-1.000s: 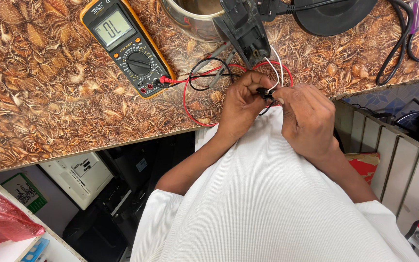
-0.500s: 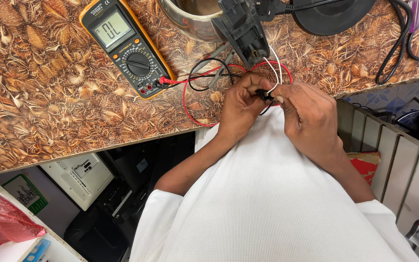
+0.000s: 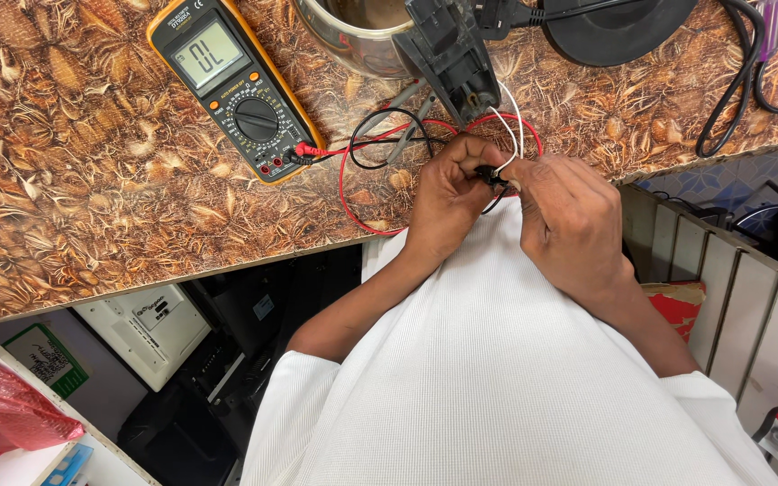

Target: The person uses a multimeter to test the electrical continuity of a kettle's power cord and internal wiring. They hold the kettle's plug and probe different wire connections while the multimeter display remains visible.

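Observation:
My left hand (image 3: 447,198) and my right hand (image 3: 569,216) meet at the counter's front edge, fingertips pinched together on a small black part (image 3: 490,174) with white wires (image 3: 508,121) running up to a dark plastic appliance piece (image 3: 447,49). A yellow-edged digital multimeter (image 3: 231,85) lies on the brown patterned counter (image 3: 92,171), left of my hands. Its red lead (image 3: 346,193) and black lead (image 3: 380,135) loop across the counter toward my hands. Exactly what each fingertip grips is partly hidden.
A steel pot (image 3: 353,31) and a black round base (image 3: 619,27) with black cables (image 3: 731,99) sit at the back. Below the counter are a white device (image 3: 146,328), a red bag (image 3: 2,405) and a red box (image 3: 677,301).
The hands stay pinched on the small part; the view has shifted only slightly.

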